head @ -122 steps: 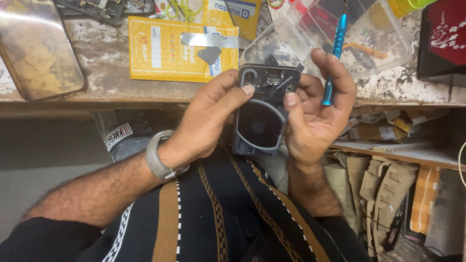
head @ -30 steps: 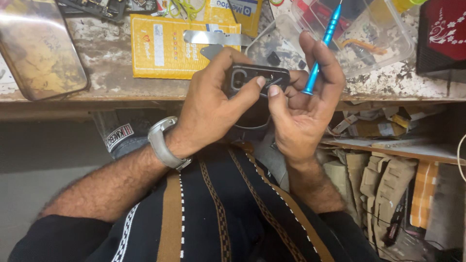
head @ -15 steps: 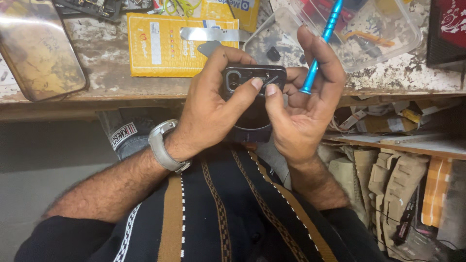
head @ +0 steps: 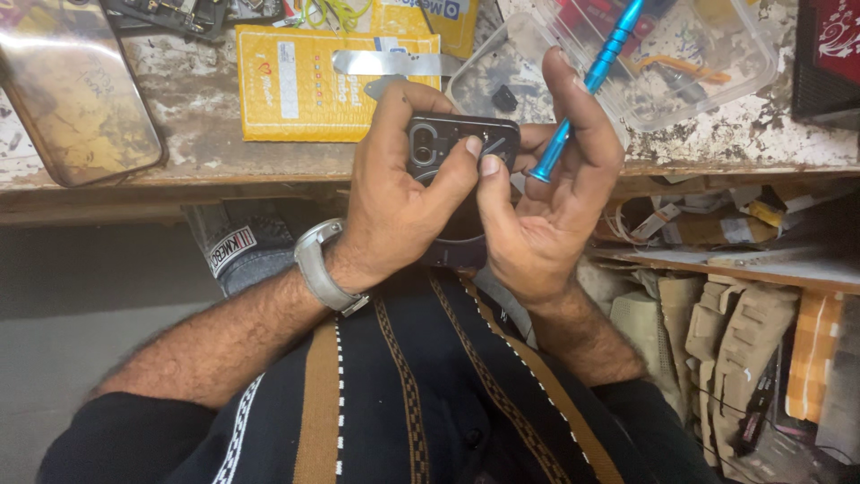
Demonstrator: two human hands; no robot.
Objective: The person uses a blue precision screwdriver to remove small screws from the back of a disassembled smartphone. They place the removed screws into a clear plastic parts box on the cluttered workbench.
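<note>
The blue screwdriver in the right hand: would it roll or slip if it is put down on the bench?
The blue screwdriver looks round and slim, so it would probably roll. Its ribbed grip likely resists slipping in the right hand. It seems stiff, probably metal.

Phone held between left hand and right hand before tabletop edge, screwdriver in right grip, envelope behind phone, container right of envelope, glass panel at far left.

head cam | looks steeply down, close | over lap toward workbench edge
</note>
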